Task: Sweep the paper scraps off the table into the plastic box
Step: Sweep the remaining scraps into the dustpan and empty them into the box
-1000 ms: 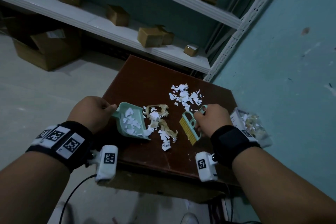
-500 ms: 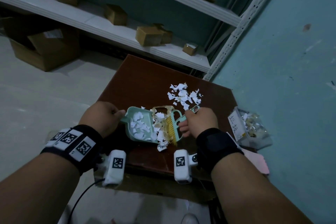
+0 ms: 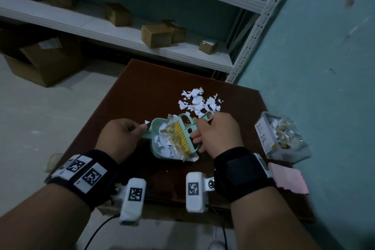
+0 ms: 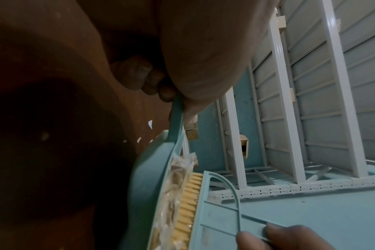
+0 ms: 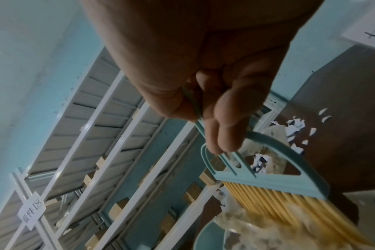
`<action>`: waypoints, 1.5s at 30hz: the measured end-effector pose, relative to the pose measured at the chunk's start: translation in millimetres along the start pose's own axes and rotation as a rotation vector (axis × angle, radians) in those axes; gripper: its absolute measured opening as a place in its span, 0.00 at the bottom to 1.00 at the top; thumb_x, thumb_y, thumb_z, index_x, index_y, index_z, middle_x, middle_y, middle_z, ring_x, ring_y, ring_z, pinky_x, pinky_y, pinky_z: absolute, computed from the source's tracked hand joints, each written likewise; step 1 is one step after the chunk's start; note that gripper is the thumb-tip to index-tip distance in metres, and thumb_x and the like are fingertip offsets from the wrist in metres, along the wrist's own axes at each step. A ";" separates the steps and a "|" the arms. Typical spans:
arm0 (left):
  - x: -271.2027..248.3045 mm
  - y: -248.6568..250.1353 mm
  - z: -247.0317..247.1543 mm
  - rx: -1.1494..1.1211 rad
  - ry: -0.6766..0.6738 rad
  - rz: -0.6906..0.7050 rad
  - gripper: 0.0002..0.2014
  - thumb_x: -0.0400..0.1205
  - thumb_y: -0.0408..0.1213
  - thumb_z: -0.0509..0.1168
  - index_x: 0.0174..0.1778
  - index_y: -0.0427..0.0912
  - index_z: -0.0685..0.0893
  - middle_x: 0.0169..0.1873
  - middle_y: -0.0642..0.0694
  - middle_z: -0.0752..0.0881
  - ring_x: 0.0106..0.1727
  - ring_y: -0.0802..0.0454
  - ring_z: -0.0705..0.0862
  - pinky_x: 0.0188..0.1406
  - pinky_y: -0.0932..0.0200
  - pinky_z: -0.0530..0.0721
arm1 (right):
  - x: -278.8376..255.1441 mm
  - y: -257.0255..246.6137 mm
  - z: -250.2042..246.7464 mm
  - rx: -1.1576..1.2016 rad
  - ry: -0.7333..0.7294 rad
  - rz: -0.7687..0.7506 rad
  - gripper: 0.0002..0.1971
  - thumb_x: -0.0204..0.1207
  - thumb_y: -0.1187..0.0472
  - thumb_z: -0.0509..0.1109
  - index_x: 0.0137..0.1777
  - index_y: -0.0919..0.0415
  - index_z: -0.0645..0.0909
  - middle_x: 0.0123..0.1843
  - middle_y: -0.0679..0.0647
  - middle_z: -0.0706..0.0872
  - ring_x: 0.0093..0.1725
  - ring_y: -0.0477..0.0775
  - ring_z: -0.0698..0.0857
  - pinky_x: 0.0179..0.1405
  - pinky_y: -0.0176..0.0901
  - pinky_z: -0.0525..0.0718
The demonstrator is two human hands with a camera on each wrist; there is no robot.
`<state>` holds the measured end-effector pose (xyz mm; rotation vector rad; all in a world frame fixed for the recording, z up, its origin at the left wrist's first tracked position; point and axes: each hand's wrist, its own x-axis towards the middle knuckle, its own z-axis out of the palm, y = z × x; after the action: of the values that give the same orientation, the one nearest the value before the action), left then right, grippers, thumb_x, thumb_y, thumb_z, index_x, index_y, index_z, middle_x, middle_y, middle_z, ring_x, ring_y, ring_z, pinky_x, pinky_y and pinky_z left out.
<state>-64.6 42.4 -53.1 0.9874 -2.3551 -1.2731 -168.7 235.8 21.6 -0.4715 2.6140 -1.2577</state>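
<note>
On the brown table [image 3: 142, 91] my left hand [image 3: 123, 136] grips the handle of a mint-green dustpan [image 3: 160, 155] heaped with white and tan paper scraps. My right hand [image 3: 215, 134] grips a mint brush with yellow bristles [image 3: 182, 138], whose bristles lie inside the pan on the scraps. The left wrist view shows the dustpan [image 4: 148, 177] edge-on with the brush [image 4: 188, 203] against it. In the right wrist view my fingers pinch the brush [image 5: 268, 184] handle. A pile of white scraps [image 3: 199, 101] lies behind the pan. The clear plastic box [image 3: 282, 138], holding scraps, stands at the table's right edge.
A pink cloth [image 3: 288, 178] lies at the table's front right. The teal wall [image 3: 324, 67] runs close along the right. White metal shelves [image 3: 125, 34] with small cardboard boxes stand behind the table. A large carton [image 3: 44, 61] sits on the floor at left.
The brush swept left, pushing the near scraps and a tan strip into the dustpan. Both hands have come together, and the pan has shifted to the right.
</note>
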 end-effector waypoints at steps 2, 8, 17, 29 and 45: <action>-2.0 6.3 4.8 -0.072 0.010 -0.030 0.16 0.85 0.51 0.72 0.35 0.47 0.93 0.31 0.43 0.91 0.35 0.42 0.90 0.36 0.47 0.88 | 4.9 0.2 -11.5 0.003 0.011 -0.033 0.12 0.83 0.60 0.67 0.41 0.64 0.86 0.32 0.53 0.93 0.27 0.51 0.91 0.26 0.46 0.89; -5.7 37.6 19.0 -0.210 0.032 -0.071 0.16 0.86 0.49 0.72 0.38 0.43 0.93 0.17 0.50 0.82 0.15 0.61 0.78 0.19 0.60 0.77 | 13.0 6.4 -54.8 0.070 0.067 -0.060 0.11 0.81 0.61 0.66 0.39 0.62 0.87 0.31 0.51 0.92 0.29 0.51 0.92 0.27 0.49 0.90; -0.6 119.3 63.2 -0.221 -0.017 0.060 0.16 0.85 0.51 0.71 0.40 0.44 0.93 0.28 0.42 0.85 0.27 0.49 0.78 0.30 0.52 0.79 | 14.2 38.2 -139.0 0.166 0.256 -0.049 0.14 0.81 0.63 0.67 0.33 0.59 0.85 0.29 0.51 0.92 0.26 0.50 0.90 0.19 0.41 0.83; 23.5 240.6 175.6 -0.047 -0.154 0.286 0.18 0.86 0.49 0.71 0.36 0.42 0.92 0.24 0.43 0.83 0.24 0.49 0.78 0.31 0.57 0.79 | 23.8 105.7 -226.3 0.044 0.543 0.121 0.15 0.74 0.50 0.64 0.34 0.59 0.85 0.30 0.49 0.92 0.28 0.54 0.91 0.32 0.57 0.93; 37.8 301.3 220.7 0.505 -0.152 0.497 0.15 0.83 0.49 0.72 0.38 0.42 0.94 0.32 0.47 0.88 0.34 0.51 0.84 0.27 0.59 0.73 | 28.9 134.3 -245.9 -0.256 0.672 0.065 0.14 0.85 0.54 0.61 0.39 0.59 0.74 0.29 0.48 0.73 0.31 0.55 0.75 0.24 0.44 0.61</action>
<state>-340.9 267.1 65.8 0.3689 -2.8638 -0.5982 -299.4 481.2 66.6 0.0214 3.3334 -1.2208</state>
